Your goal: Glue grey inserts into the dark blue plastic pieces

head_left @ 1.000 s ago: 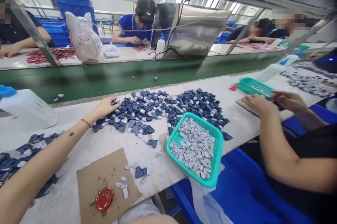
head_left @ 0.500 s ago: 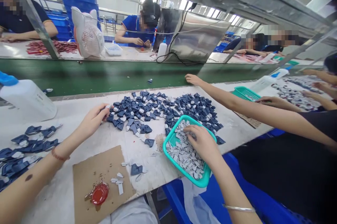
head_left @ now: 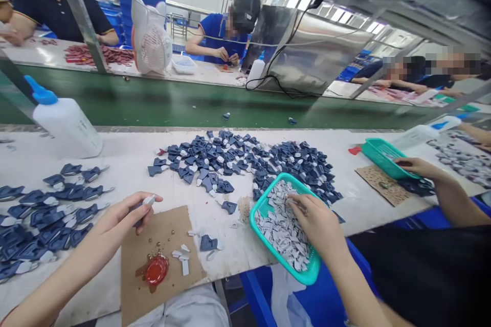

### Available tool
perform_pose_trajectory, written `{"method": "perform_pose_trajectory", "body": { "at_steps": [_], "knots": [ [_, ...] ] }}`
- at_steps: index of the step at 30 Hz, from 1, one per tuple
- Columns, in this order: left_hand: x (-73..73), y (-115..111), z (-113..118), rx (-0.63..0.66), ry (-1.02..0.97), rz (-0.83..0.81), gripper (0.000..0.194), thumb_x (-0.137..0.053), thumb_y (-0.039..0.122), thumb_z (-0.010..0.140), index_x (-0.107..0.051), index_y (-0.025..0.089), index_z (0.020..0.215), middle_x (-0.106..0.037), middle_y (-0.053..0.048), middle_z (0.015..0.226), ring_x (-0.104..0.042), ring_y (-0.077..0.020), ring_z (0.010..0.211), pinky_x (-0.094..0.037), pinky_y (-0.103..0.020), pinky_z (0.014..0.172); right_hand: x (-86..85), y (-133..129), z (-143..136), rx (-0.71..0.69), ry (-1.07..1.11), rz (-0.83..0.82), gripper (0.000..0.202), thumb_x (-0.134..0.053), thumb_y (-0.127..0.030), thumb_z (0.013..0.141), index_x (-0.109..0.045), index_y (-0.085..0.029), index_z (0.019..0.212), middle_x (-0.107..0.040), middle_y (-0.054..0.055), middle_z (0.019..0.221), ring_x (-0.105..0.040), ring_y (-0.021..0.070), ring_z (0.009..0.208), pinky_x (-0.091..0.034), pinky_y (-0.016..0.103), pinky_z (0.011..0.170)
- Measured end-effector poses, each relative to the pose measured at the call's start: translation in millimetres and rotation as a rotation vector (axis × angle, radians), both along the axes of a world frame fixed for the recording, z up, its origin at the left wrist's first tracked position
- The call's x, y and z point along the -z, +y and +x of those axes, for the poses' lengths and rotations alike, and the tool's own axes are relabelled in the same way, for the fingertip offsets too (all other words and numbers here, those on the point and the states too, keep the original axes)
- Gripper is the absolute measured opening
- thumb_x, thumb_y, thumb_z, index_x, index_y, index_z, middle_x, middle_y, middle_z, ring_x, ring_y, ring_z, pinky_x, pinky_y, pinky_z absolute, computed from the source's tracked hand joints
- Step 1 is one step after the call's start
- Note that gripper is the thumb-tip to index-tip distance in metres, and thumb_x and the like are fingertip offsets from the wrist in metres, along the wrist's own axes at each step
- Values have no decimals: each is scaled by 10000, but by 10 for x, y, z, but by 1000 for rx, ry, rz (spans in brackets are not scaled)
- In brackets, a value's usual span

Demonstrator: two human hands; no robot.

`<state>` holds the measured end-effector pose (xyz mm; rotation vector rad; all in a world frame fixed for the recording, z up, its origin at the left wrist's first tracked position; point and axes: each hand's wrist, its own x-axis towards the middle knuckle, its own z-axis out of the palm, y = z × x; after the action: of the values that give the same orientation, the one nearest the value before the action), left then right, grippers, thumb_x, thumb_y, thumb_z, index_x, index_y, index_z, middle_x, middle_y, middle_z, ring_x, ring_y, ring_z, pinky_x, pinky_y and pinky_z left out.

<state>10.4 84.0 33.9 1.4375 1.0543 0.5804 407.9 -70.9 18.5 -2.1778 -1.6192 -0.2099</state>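
My left hand (head_left: 126, 217) is closed on a dark blue plastic piece with a light-grey tip (head_left: 149, 200), above the upper left part of a cardboard sheet (head_left: 174, 232). My right hand (head_left: 316, 222) reaches into a turquoise basket (head_left: 264, 253) full of small light-grey pieces (head_left: 286, 235). Its thumb and fingers are pinched together among them; whatever is between the fingertips is hidden. On the cardboard lie a red dish (head_left: 156, 269) of wet-looking liquid and a few light-grey pieces (head_left: 184, 255). Behind the basket spreads a heap of dark blue pieces (head_left: 215, 158).
More blue pieces (head_left: 49, 214) lie at the left, near a white bottle with a blue nozzle (head_left: 69, 127). A green conveyor belt (head_left: 164, 104) runs behind the table. A co-worker's hand (head_left: 422, 168) is at another turquoise basket (head_left: 379, 158) on the right.
My left hand has moved from the heap towards me, to the cardboard. My right hand stays in the basket. The co-worker's outstretched arm has withdrawn, and another blue piece lies on the belt.
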Motion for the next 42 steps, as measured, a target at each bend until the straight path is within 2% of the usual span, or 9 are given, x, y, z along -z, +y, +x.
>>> {"method": "perform_pose_trajectory", "body": {
  "at_steps": [5, 10, 13, 15, 19, 22, 29, 34, 42],
  "knots": [
    [11, -385, -5, -71, -178, -277, 323, -689, 557, 746, -623, 243, 771, -486, 28, 528, -444, -147, 483, -360, -275, 541, -245, 25, -673, 10, 197, 206, 185, -595, -377, 894, -711, -234, 909, -719, 76, 947, -688, 235, 801, -574, 366, 719],
    [-17, -778, 263, -61, -406, -549, 372, -695, 571, 748, -617, 207, 761, -612, -10, 572, -554, -146, 469, -397, -263, 519, -401, 140, -1729, -355, 624, 213, 90, -662, -208, 855, -708, -253, 792, -714, 46, 845, -692, 210, 789, -577, 314, 685],
    [17, -853, 354, -48, -450, -598, 371, -706, 534, 757, -653, 198, 905, -576, 19, 495, -544, -136, 427, -422, -258, 514, -344, 209, -2081, -481, 744, 158, 123, -661, -145, 852, -702, -251, 806, -715, 20, 814, -693, 169, 750, -566, 253, 658],
    [49, -820, 351, -91, -480, -588, 398, -737, 529, 723, -653, 184, 904, -613, -4, 537, -586, -148, 489, -444, -249, 525, -228, 256, -2137, -449, 747, 171, 122, -659, -144, 854, -700, -251, 812, -713, 14, 825, -687, 163, 771, -557, 249, 685],
    [83, -661, 172, -315, -487, -469, 371, -739, 505, 723, -633, 198, 901, -684, -48, 848, -585, -116, 528, -426, -227, 480, 71, 285, -2011, -179, 698, 252, 64, -640, -221, 877, -696, -237, 848, -694, 46, 908, -653, 205, 887, -539, 318, 783],
    [91, -569, -71, -457, -447, -343, 298, -725, 449, 748, -628, 208, 894, -620, -5, 780, -527, -98, 498, -400, -228, 468, 226, 212, -1929, -124, 649, 211, 85, -617, -260, 892, -691, -231, 863, -689, 62, 941, -642, 230, 914, -530, 353, 791],
    [251, -613, -426, -605, -331, -275, 234, -673, 428, 807, -613, 230, 916, -471, 48, 651, -388, -86, 476, -321, -220, 452, 247, 100, -2067, -353, 339, 39, 160, -577, -234, 912, -683, -267, 1026, -665, 67, 986, -601, 255, 959, -512, 399, 799],
    [353, -744, -404, -527, -305, -317, 250, -658, 437, 822, -612, 218, 932, -452, 49, 643, -373, -86, 483, -300, -221, 469, 231, 193, -2263, -557, 215, -96, 221, -549, -187, 923, -648, -228, 1117, -655, 87, 1011, -607, 252, 942, -537, 387, 763],
    [350, -827, -368, -423, -278, -300, 226, -621, 447, 849, -615, 232, 918, -429, 56, 577, -370, -105, 497, -326, -224, 504, 290, 248, -2311, -644, 105, -123, 176, -501, -137, 939, -635, -172, 1047, -653, 94, 932, -613, 245, 866, -557, 391, 726]
  ]
}}
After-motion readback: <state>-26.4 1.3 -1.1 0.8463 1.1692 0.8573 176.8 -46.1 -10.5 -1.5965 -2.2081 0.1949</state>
